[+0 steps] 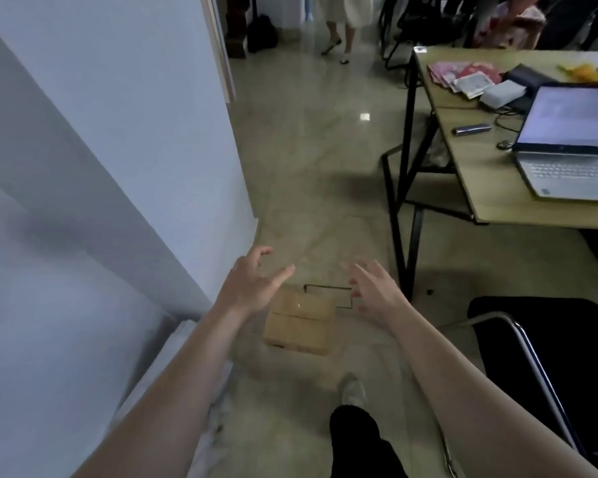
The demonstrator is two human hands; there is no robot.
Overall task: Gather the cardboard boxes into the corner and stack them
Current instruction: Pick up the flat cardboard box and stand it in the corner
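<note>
A small brown cardboard box [299, 320] with a taped seam lies on the tiled floor close to the white wall. Both arms reach down over it. My left hand [256, 281] hovers above the box's left far corner, fingers spread, holding nothing. My right hand [372, 288] hovers to the right of the box, fingers apart and empty. Neither hand touches the box. A thin black outline [328, 289] is marked on the floor just behind the box.
A white wall [135, 167] runs along the left. A wooden desk [497, 188] on black legs carries an open laptop [570, 143] and papers at right. A black chair [549, 357] stands at lower right. My foot [353, 391] is behind the box. Another person's legs [339, 32] show far back.
</note>
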